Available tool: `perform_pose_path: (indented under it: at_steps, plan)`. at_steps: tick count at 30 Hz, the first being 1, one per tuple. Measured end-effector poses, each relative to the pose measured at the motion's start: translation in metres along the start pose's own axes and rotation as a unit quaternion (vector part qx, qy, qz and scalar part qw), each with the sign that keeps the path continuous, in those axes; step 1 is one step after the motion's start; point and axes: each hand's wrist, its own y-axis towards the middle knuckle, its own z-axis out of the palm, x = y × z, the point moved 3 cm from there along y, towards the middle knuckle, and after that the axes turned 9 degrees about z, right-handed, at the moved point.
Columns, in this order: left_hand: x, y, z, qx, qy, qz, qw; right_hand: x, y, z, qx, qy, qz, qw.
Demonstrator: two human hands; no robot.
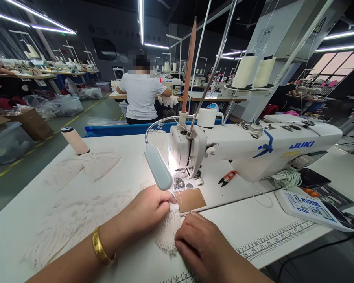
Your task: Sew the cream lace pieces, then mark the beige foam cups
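Right hand (200,244) curls at the edge of the lace (166,230); I can't tell if it grips. Left hand (149,208) pinches the lace's far end, near the machine (236,139).

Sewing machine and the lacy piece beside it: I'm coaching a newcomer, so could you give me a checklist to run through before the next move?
1. Left hand on the lacy fabric: ok, pinching its upper end.
2. Right hand gripping the fabric: cannot tell; its curled fingers are at the right edge.
3. Light at the presser foot: ok, brightly lit.
4. Fabric under the presser foot: cannot tell; the left hand and gray lamp head crowd the view.
5. Red-handled snips away from the fabric: ok, lying to the right.
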Motion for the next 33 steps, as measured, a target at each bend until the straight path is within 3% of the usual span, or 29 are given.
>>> perform_pose_path:
  at_steps: [10, 18, 26, 33]
  plan:
    - [-0.001, 0.001, -0.001, 0.006, -0.014, -0.014, 1.0, -0.001, 0.002, -0.003, 0.008, 0.028, 0.015, 0.999]
    - [-0.005, -0.002, 0.003, 0.002, 0.023, -0.003, 1.0, -0.003, -0.001, 0.005, -0.006, -0.009, -0.033, 0.999]
    - [-0.005, -0.001, 0.006, 0.01, -0.033, 0.009, 0.999, -0.008, -0.002, -0.014, 0.025, 0.042, 0.052, 0.997]
    - [-0.001, 0.0, 0.005, 0.005, -0.049, 0.01, 0.999, -0.002, 0.005, -0.008, 0.025, 0.111, 0.09, 0.989]
